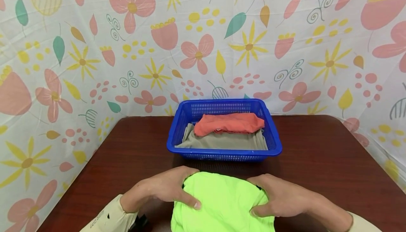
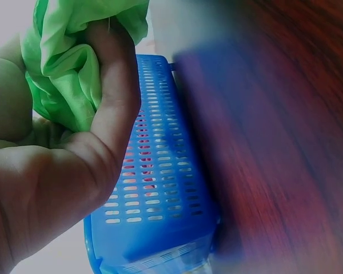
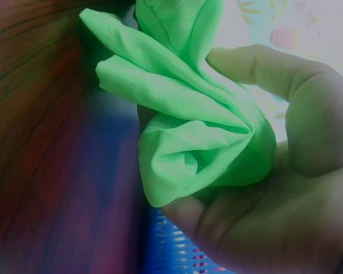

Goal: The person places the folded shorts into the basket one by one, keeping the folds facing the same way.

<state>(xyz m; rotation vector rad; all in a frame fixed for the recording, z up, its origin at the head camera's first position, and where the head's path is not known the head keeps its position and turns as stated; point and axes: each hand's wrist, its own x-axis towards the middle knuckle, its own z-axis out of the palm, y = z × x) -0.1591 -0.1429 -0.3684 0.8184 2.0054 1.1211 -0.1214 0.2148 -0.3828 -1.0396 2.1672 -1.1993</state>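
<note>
A folded neon-green cloth garment [image 1: 222,200] is held between both hands at the bottom of the head view. My left hand [image 1: 168,186] grips its left side, thumb on top and fingers underneath. On the opposite side my right hand [image 1: 282,196] grips it the same way. In the right wrist view the folded layers of the green garment [image 3: 183,114] bunch between thumb and fingers. The left wrist view shows the fingers of the left hand [image 2: 63,165] curled round the green cloth [image 2: 68,68]. What kind of garment it is cannot be told.
Beyond the hands a blue plastic basket [image 1: 223,152] with slotted walls stands on the dark wooden table [image 1: 136,147]. Inside it an orange-red folded cloth [image 1: 229,122] lies on a grey-beige folded cloth [image 1: 222,142]. A flower-patterned sheet [image 1: 203,20] hangs behind the table.
</note>
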